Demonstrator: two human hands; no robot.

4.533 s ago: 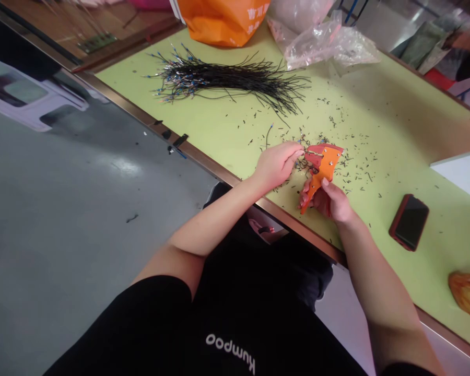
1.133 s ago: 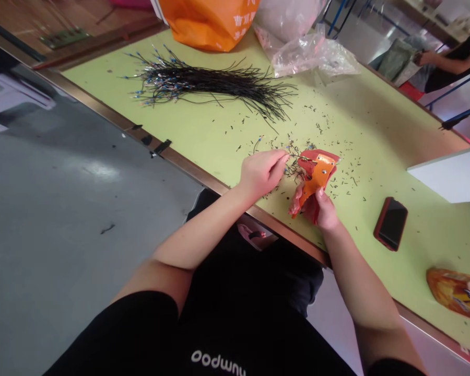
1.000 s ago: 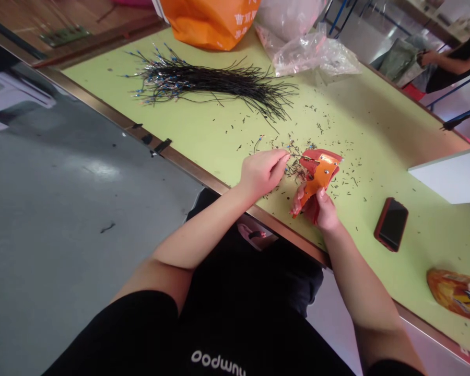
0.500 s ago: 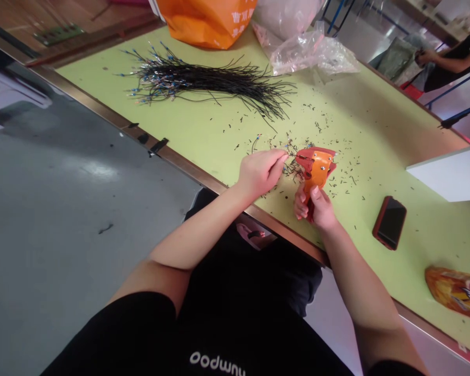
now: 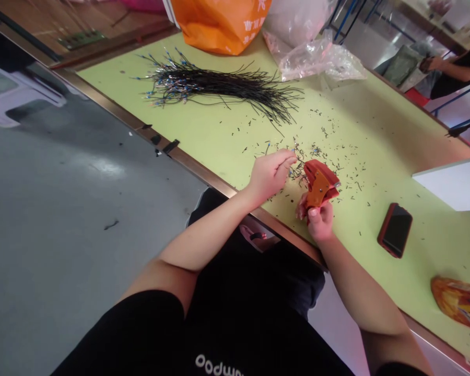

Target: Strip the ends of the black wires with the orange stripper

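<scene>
Left hand (image 5: 270, 175) and right hand (image 5: 320, 223) work close together over a green surface (image 5: 391, 122), with an orange-red hand tool (image 5: 320, 184) in the right.

The right fingers (image 5: 314, 213) are clenched around the tool, which sits just beyond that hand, at 3 o'clock from the left hand. The left fingers (image 5: 288, 163) are pinched together just beside the tool; whether they hold a wire is too small to tell. Wire scraps (image 5: 305, 169) lie scattered around both hands. A bundle of black wires (image 5: 223, 89) lies at 11 o'clock, below an orange bag (image 5: 219, 23) and a clear plastic bag (image 5: 317, 60). A phone (image 5: 395, 230) lies at 4 o'clock.
</scene>
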